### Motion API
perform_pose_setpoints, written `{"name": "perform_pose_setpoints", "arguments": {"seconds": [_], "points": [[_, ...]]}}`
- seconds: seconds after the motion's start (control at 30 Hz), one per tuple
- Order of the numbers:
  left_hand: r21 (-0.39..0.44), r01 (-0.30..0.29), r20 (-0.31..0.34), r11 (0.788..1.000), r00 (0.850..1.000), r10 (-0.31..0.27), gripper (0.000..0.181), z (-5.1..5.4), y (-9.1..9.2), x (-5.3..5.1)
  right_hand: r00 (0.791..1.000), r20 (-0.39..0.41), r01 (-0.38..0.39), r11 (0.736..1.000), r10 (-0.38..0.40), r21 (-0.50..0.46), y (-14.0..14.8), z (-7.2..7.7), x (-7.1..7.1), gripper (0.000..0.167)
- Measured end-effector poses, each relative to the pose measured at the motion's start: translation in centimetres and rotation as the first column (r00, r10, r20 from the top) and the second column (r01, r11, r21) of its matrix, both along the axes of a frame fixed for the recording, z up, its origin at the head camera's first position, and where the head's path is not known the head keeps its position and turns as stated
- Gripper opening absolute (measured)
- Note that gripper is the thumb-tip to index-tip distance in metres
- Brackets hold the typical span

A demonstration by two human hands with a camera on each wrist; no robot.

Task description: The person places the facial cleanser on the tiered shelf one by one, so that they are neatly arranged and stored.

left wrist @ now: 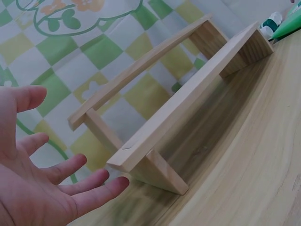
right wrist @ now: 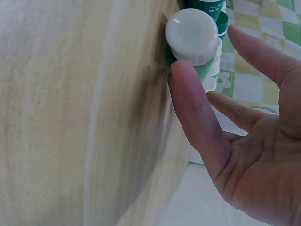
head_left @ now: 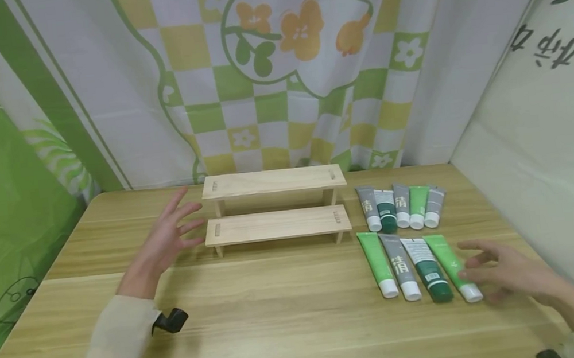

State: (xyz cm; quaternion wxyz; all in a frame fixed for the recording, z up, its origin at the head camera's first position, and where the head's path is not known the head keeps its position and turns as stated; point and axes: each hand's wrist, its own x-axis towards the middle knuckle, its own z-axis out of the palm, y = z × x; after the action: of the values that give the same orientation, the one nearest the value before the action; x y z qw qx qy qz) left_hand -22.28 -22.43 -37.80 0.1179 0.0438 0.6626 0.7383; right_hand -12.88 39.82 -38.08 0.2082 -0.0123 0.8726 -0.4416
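Observation:
My left hand point(head_left: 165, 239) is held with spread fingers beside the left end of a two-tier wooden stand, near its lower shelf point(head_left: 276, 226) and upper shelf point(head_left: 273, 181). Nothing is in its palm in the left wrist view. My right hand point(head_left: 511, 270) hovers at the right side of a light green tube point(head_left: 450, 264) in the front row. In the right wrist view, a fingertip point(right wrist: 184, 75) is close to a white cap point(right wrist: 193, 35); whether they touch I cannot tell. Left of that tube lie a white and dark green tube point(head_left: 427, 266), a grey tube point(head_left: 400, 266) and another light green tube point(head_left: 377, 262).
Behind the front row lies a second row of several tubes, among them a grey one point(head_left: 369, 208) and a light green one point(head_left: 418, 207). The wooden table point(head_left: 259, 325) meets a patterned curtain point(head_left: 283, 87) at the back and a white sheet point(head_left: 549, 148) at the right.

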Motion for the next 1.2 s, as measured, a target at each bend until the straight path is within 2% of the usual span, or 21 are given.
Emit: {"name": "perform_pose_setpoints", "arguments": {"seconds": [0.23,0.67,0.83,1.2], "points": [[-0.021,-0.025,0.019,0.999,1.000,0.025,0.067,-0.3,1.0,-0.7,1.000,0.022,0.009,1.000,-0.009,0.025,0.0,-0.2,-0.1,0.079],[-0.093,-0.094,-0.002,0.991,0.996,0.094,0.058,-0.8,2.3,-1.5,1.000,0.003,-0.008,0.999,0.008,0.051,-0.4,-0.4,-0.5,0.078],[-0.123,-0.116,-0.002,0.986,0.993,0.117,0.056,-1.1,2.3,-1.7,1.000,0.025,-0.010,0.999,0.008,0.043,-0.5,-0.5,-0.7,0.079],[-0.191,-0.148,-0.030,0.970,0.989,0.145,0.057,-1.0,2.6,-1.9,0.997,0.064,-0.031,1.000,0.031,-0.004,-0.2,-0.8,-1.0,0.079]]}}
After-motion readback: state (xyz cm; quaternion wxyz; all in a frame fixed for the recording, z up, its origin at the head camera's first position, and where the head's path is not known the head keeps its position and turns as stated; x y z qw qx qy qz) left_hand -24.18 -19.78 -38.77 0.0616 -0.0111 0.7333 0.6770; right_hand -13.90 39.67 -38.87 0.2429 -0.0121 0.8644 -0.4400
